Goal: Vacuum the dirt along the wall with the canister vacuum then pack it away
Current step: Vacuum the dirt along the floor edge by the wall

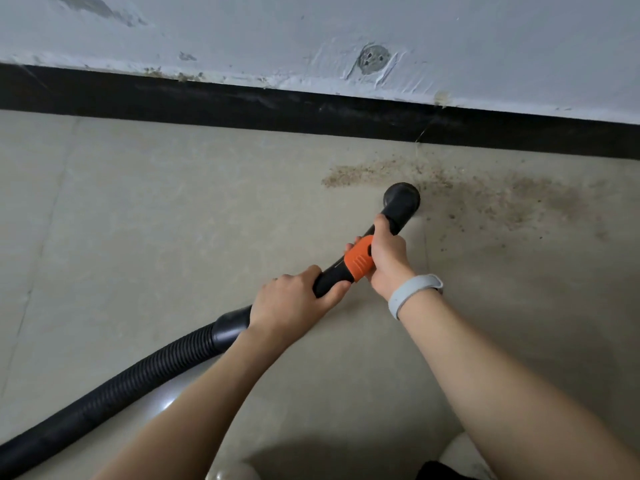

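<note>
**Nozzle at the near edge of the dirt, most of it lying to the right**

Nearest the camera, the two forearms are seen reaching forward, and the ribbed hose [114, 393] is trailed back past the left forearm to the lower left; the canister itself is not shown. The left hand [294, 299] is wrapped around the black wand [332, 275] just behind the orange collar [360, 259], fingers curled under it. The right hand [389, 258] is clamped on the wand ahead of the collar, thumb laid forward along the tube; a grey band [414, 292] is worn on that wrist. Neither hand is loose.

The wand's long axis is run from the left hand, through the right, forward and slightly rightward to the nozzle [401, 199], which is set down on the floor [173, 209] just beyond the right fingers.

The dirt [450, 183] is spread in a band roughly parallel to the black skirting [242, 98], crosswise to the wand. The nozzle is placed at the band's near edge. A short dense patch lies forward and left of the right fingers; the longer, thinner scatter runs well off to their right, with loose specks nearer in on that side.

The right hand is the nearer one to the dirt, so the steering is judged to fall to it, with a sideways sweep along the skirting rather than a push ahead. Most of the vacuuming appears undone, and packing away is not yet begun.
</note>
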